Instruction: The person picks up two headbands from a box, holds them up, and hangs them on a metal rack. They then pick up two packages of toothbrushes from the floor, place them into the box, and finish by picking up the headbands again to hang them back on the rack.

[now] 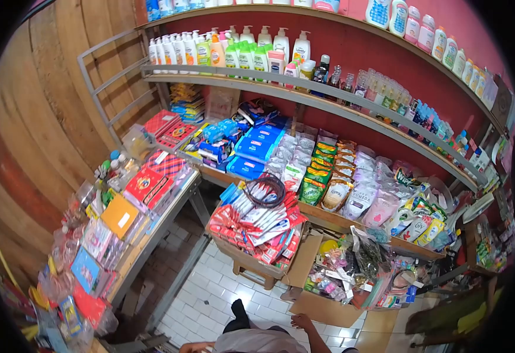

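My right hand (301, 322) hangs low at the bottom centre, over the white tiled floor and beside a cardboard flap (333, 312); its fingers are loosely bent and nothing shows in them. At the lower edge, left of my body, my left hand (196, 347) is only partly in view and its fingers are cut off. Ahead stands a carton (250, 257) heaped with red and white toothpaste packs (269, 226), with a dark coiled ring (264, 191) on top. An open box of small wrapped goods (340, 270) is to its right, nearest my right hand.
Notebooks (148, 187) and plastic-wrapped goods cover a bench (134, 255) along the left wall. Blue packs (257, 147) and refill pouches (360, 201) fill the back display. Bottles stand on a long shelf (328, 100) above. A dark sock-covered foot (240, 312) is on the floor.
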A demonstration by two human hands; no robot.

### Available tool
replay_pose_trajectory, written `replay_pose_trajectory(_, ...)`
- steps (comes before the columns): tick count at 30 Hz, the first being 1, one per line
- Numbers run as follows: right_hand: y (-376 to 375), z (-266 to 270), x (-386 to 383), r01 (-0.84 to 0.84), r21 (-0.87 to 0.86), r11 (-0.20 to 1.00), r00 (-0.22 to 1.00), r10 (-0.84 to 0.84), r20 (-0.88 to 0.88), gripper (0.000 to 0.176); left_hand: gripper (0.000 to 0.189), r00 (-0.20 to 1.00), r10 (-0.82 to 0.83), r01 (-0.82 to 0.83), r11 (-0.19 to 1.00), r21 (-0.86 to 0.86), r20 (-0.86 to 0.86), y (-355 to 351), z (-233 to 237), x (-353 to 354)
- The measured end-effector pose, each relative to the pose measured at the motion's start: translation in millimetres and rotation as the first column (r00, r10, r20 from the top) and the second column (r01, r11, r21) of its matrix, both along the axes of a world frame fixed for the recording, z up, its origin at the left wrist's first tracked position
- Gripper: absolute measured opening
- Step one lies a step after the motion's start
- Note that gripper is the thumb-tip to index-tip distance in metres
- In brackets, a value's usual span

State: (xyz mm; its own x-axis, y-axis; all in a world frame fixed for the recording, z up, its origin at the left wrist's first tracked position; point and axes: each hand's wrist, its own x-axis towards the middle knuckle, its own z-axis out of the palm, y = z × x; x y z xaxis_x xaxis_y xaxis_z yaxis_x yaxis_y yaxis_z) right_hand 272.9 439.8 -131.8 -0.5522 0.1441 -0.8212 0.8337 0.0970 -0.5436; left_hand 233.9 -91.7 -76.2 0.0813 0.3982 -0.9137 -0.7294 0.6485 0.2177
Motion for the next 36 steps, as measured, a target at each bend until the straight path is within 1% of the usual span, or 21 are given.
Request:
replay_pose_trajectory(3,-15,51,-69,-0.102,-0.105,0.989,0.990,0.090,-0.112,0.039,0.060,1.000,-0.004,0.004,1.000,0.006,0.012,-2,2,-54)
replay_pose_trajectory(5,-14,49,-109,-0.153,-0.316,0.936,0.943,0.043,-0.330,0.033,0.061,1.000,0.001,-0.001,1.000,0.007,0.016,-3,5,-75)
replay_pose_trajectory(7,-35,155,-159,-0.065,-0.254,0.965,0.961,-0.008,-0.277,0.026,0.063,1.000,0.011,-0.011,1.000,0.001,0.020,-6,10,-89)
replay_pose_trajectory(9,-32,175,-194,-0.054,-0.390,0.919,0.900,-0.124,-0.417,0.022,0.064,0.999,0.019,-0.019,1.000,-0.001,0.028,-7,14,-99)
replay_pose_trajectory(11,-40,230,-231,-0.030,-0.284,0.958,0.772,-0.158,-0.615,0.021,0.066,0.999,0.030,-0.030,0.999,0.010,0.031,-7,16,-103)
replay_pose_trajectory(13,-45,275,-262,0.135,-0.173,0.976,0.750,-0.215,-0.626,0.021,0.068,0.999,0.048,-0.049,0.998,0.039,0.012,-12,13,-102)
replay_pose_trajectory(14,-43,287,-276,0.158,-0.197,0.968,0.715,-0.250,-0.653,0.021,0.069,0.998,0.061,-0.061,0.996,0.067,-0.004,-15,10,-100)
replay_pose_trajectory(16,-38,306,-299,0.198,-0.246,0.949,0.642,-0.316,-0.699,0.021,0.072,0.979,0.003,0.003,1.000,0.027,-0.204,-13,4,-105)
replay_pose_trajectory(17,-36,317,-309,0.218,-0.213,0.953,0.629,-0.304,-0.716,0.021,0.065,0.934,-0.204,0.147,0.968,-0.205,-0.292,30,71,-150)
replay_pose_trajectory(18,-35,328,-322,0.238,-0.179,0.955,0.610,-0.290,-0.737,0.021,0.059,0.818,-0.265,0.157,0.957,-0.245,-0.511,22,18,-162)
replay_pose_trajectory(19,-35,336,-334,0.261,-0.148,0.954,0.594,-0.280,-0.754,0.021,0.079,0.714,-0.166,0.060,0.982,-0.177,-0.680,27,12,-182)
replay_pose_trajectory(20,-33,342,-346,0.289,-0.119,0.950,0.597,-0.277,-0.753,0.021,0.061,0.687,-0.010,-0.081,0.993,-0.090,-0.727,44,30,-207)
replay_pose_trajectory(21,-32,346,-357,0.315,-0.077,0.946,0.587,-0.258,-0.768,0.022,0.047,0.621,0.145,-0.139,0.988,0.074,-0.770,67,70,-236)
replay_pose_trajectory(22,-30,348,-369,0.341,-0.035,0.939,0.575,-0.238,-0.783,0.022,0.039,0.555,0.273,-0.227,0.959,0.173,-0.786,82,87,-257)
replay_pose_trajectory(23,-28,348,-380,0.365,0.008,0.931,0.560,-0.212,-0.801,0.023,0.037,0.531,0.315,-0.291,0.940,0.180,-0.787,115,149,-280)
replay_pose_trajectory(24,-26,343,-392,0.405,0.101,0.909,0.489,-0.122,-0.864,0.031,0.035,0.480,0.399,-0.294,0.912,0.285,-0.782,124,146,-297)
replay_pose_trajectory(27,-23,376,-411,0.367,0.455,0.812,0.651,0.125,-0.749,0.041,0.034,0.401,0.506,-0.343,0.856,0.387,-0.763,172,227,-335)
replay_pose_trajectory(28,-22,377,-418,0.359,0.479,0.801,0.657,0.148,-0.739,0.051,0.034,0.385,0.521,-0.340,0.848,0.407,-0.762,182,242,-342)
replay_pose_trajectory(31,-16,366,-432,0.261,0.597,0.759,0.722,0.258,-0.643,0.050,0.033,0.333,0.560,-0.315,0.824,0.470,-0.758,205,270,-364)
replay_pose_trajectory(34,-16,351,-439,0.316,0.522,0.792,0.642,0.227,-0.733,0.046,0.030,0.299,0.587,-0.286,0.807,0.516,-0.752,219,285,-378)
replay_pose_trajectory(36,-16,357,-440,0.296,0.491,0.820,0.648,0.205,-0.733,0.043,0.026,0.281,0.603,-0.281,0.795,0.537,-0.746,226,302,-387)
